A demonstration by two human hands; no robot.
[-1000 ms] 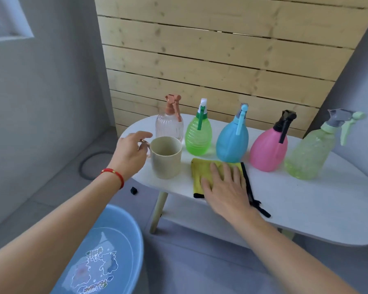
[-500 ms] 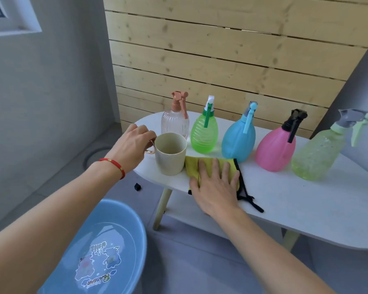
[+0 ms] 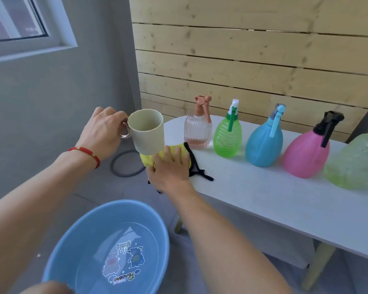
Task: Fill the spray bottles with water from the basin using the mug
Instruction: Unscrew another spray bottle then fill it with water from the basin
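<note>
My left hand [image 3: 101,132] grips the metal handle of a beige mug [image 3: 148,132], holding it upright in the air just off the table's left end. My right hand [image 3: 170,168] lies on a yellow cloth [image 3: 174,153] with black trim at the table's left edge, fingers bent over it. Several spray bottles stand in a row on the white table [image 3: 274,198]: clear with a peach head [image 3: 198,130], green [image 3: 227,136], blue [image 3: 263,141], pink [image 3: 306,155] and pale green [image 3: 355,164]. A blue basin [image 3: 106,249] holding water sits on the floor below.
A wooden slat wall stands behind the table. A grey ring [image 3: 125,164] lies on the floor past the mug. Grey wall and a window frame are at the left. A wooden table leg [image 3: 314,266] shows at lower right.
My left hand has lifted the mug off the table and carried it left, past the table's end. My right hand has slid the yellow cloth left to the table's edge.
</note>
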